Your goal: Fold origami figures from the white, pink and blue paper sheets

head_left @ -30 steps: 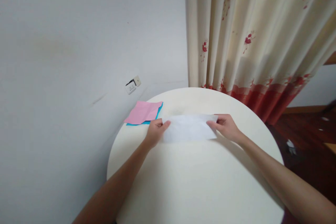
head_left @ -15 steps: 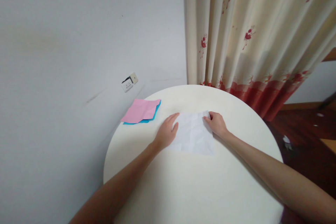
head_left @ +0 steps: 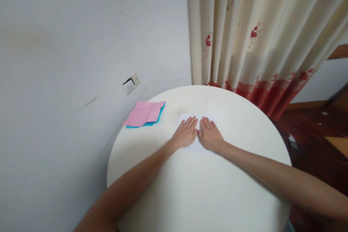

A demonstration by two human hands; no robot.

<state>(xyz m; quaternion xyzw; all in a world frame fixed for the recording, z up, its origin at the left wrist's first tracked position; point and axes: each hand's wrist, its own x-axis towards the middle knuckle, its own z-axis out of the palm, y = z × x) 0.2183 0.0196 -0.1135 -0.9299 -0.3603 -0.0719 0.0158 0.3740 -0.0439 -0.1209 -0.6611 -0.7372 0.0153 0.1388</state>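
A white sheet of paper (head_left: pixel 198 147) lies flat on the round white table (head_left: pixel 174 192). My left hand (head_left: pixel 186 133) rests palm down on its left half, fingers stretched out and pointing away from me. Beside it, my right hand (head_left: pixel 210 134) lies flat on the right half in the same way. The two thumbs nearly meet at the middle of the sheet. Both hands cover much of the paper, so only its far edge, its near edge and a strip between the hands show.
Pink paper (head_left: pixel 144 112) lies over blue paper (head_left: pixel 161 115) at the table's left edge, close to the wall (head_left: pixel 67 61). A wall socket (head_left: pixel 128 86) sits above them. Behind the table hangs a cream curtain (head_left: pixel 244 36) with red flowers.
My right hand has let go of the sheet's far right corner and moved left onto the paper. My left hand has slid right, from the left edge onto the sheet.
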